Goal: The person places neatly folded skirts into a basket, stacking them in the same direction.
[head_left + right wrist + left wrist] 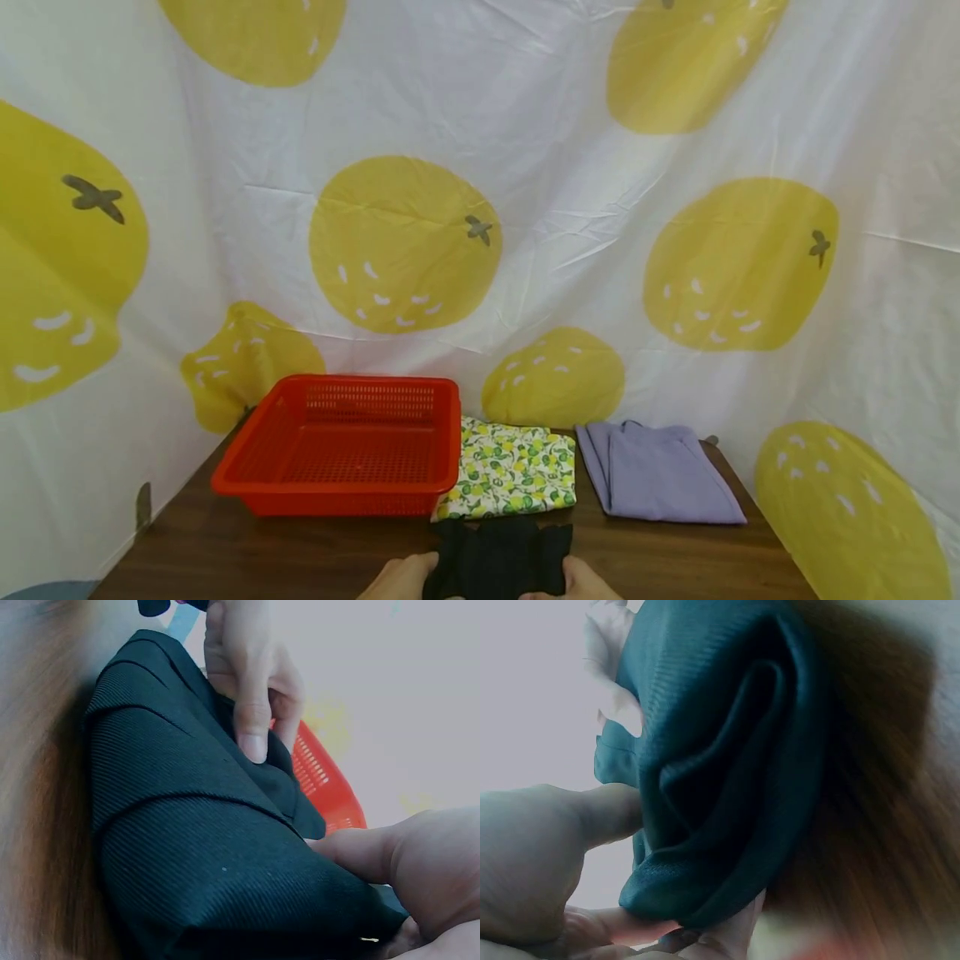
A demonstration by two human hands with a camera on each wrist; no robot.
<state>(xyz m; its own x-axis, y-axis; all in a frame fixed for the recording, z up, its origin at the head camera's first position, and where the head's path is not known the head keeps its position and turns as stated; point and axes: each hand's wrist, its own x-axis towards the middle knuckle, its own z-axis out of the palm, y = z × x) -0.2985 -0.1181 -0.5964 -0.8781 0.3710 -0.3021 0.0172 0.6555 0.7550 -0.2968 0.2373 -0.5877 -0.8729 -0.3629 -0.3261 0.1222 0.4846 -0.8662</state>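
A dark, diagonally ribbed cloth (199, 817) fills the middle, layered in folds that curve across its top. The right hand (442, 881) grips its near corner at lower right; the left hand (255, 675) holds the far side, thumb pressed on the fabric. Behind shows a red perforated basket (319, 776); at left, blurred, the wood-grained desk (34, 795).

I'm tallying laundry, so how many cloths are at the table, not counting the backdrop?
3: black cloth, held by the left hand and right hand; patterned cloth, right of the basket; purple cloth, farther right. Others could be hidden.
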